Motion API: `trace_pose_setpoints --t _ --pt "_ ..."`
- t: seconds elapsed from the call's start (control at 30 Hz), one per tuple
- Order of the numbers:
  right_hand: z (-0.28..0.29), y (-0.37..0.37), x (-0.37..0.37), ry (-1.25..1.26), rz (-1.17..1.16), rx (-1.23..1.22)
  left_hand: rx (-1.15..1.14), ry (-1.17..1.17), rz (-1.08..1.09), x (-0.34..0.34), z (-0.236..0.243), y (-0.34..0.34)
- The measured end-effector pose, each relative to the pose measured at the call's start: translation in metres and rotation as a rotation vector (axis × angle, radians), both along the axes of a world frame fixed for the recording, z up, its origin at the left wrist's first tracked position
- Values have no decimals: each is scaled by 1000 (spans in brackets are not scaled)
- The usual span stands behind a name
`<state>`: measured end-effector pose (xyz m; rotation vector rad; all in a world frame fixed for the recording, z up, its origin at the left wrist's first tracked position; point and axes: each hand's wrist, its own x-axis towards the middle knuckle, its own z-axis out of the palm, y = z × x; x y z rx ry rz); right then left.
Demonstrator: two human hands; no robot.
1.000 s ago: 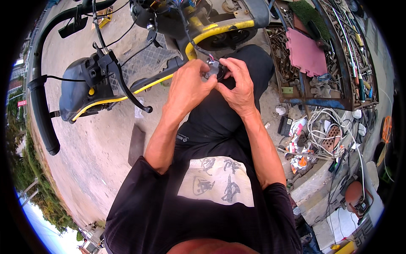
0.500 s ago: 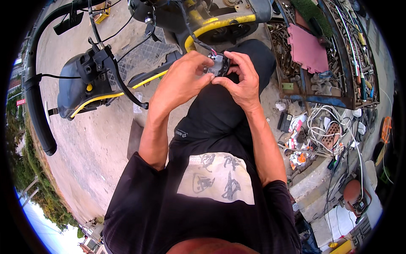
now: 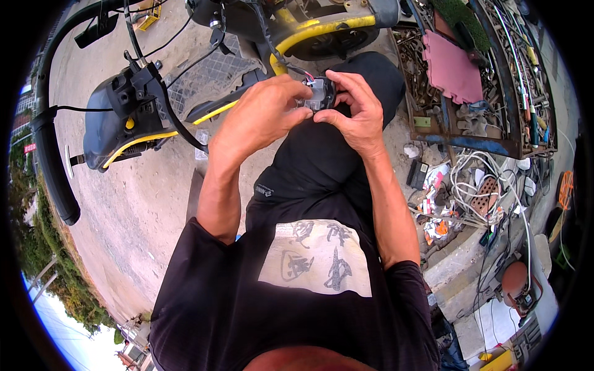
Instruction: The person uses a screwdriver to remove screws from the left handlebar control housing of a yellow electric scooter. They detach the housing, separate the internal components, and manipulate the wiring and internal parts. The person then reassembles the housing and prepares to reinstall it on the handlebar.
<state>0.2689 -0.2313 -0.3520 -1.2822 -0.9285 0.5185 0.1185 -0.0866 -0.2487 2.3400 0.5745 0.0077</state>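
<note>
Between my hands, above my bent knee, is a small black-and-grey part (image 3: 320, 93) with a pale, box-like face. Thin coloured wires (image 3: 309, 76) run into its top from a dark cable. My left hand (image 3: 263, 111) is closed at its left side, thumb and fingertips pinching near the pale face. From the right, my right hand (image 3: 357, 114) grips the black rim, with the thumb below and fingers above. Fingers hide part of its edges, and its exact kind cannot be made out.
A black-and-yellow scooter (image 3: 322, 29) stands ahead, its handlebar grip (image 3: 60, 185) reaching down at left. To the right is a metal rack (image 3: 489, 147) of tools and hardware, with a pink foam mat (image 3: 453, 68) on it. Below lie a coiled white cable (image 3: 461, 176) and litter.
Both hands keep their hold on the small part, with only slight finger shifts. My left forearm sits a little further left, and the view has shifted slightly against the scooter.
</note>
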Motion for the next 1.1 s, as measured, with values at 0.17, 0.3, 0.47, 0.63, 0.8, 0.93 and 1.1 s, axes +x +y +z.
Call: trace_pose_setpoints --t 0.17,0.3,0.47,0.63,0.8,0.93,1.1 --pt "1 0 3 27 40 -6 -5 3 -30 0 4 2" --pt "1 -1 2 26 43 0 22 37 -16 3 3 3" --pt "3 -2 3 -25 37 -22 55 67 -17 7 4 0" --pt "1 -2 3 -34 37 -19 27 98 0 7 6 -1" --pt "1 -1 3 -42 40 -8 7 152 8 9 7 2" --pt "4 -2 3 -90 40 -35 36 174 -2 10 6 1" --pt "7 -4 5 -89 105 -102 140 177 -36 10 4 -2"
